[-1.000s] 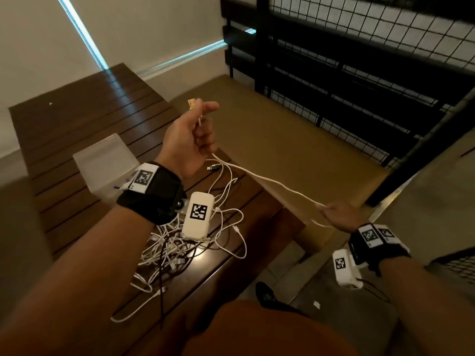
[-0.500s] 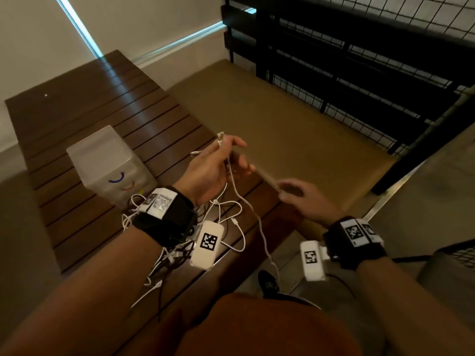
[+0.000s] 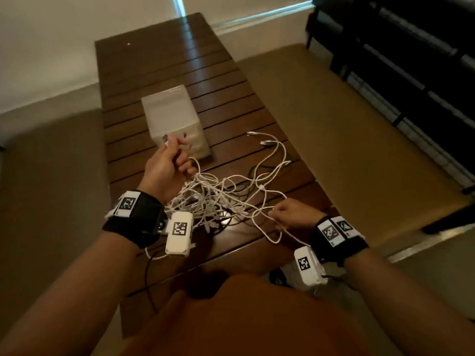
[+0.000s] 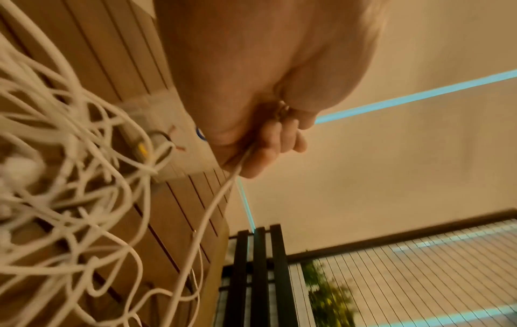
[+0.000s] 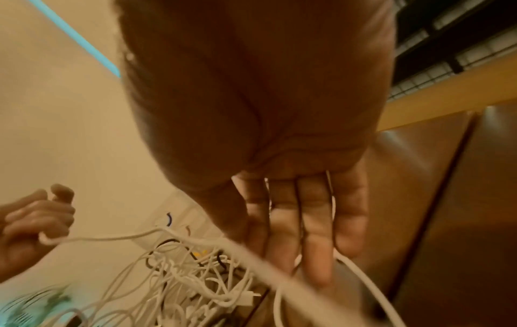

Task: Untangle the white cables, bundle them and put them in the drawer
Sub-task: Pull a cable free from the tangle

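The left hand (image 3: pixel 165 167) is raised above the dark slatted wooden bench (image 3: pixel 159 62), fingers (image 4: pixel 275 141) curled around one white cable (image 4: pixel 204 223). The connector end (image 3: pixel 164 138) of this cable protrudes above the fist. In the left wrist view the cable leaves the underside of the fist and runs down toward the tangle.

The right hand (image 3: pixel 293 213) is low at the near right edge of the bench. In the right wrist view its fingers (image 5: pixel 313 223) are extended almost straight and close together, and white cable strands pass across and beside them. Whether any strand is pinched cannot be determined; the head view shows a strand looping at the hand.

The tangle of white cables (image 3: pixel 221 199) lies on the bench between the two hands, near the front edge. Several loose ends with connectors (image 3: pixel 264 142) trail toward the far right of the pile. At least one dark cable (image 5: pixel 165 245) is mixed into the pile.

The small translucent white drawer unit (image 3: pixel 174 116) stands on the bench just beyond the left hand, with coloured marks on its front face. Whether a drawer is open cannot be determined.

Each wrist carries a black strap and a white camera module (image 3: pixel 179 236) with a printed marker
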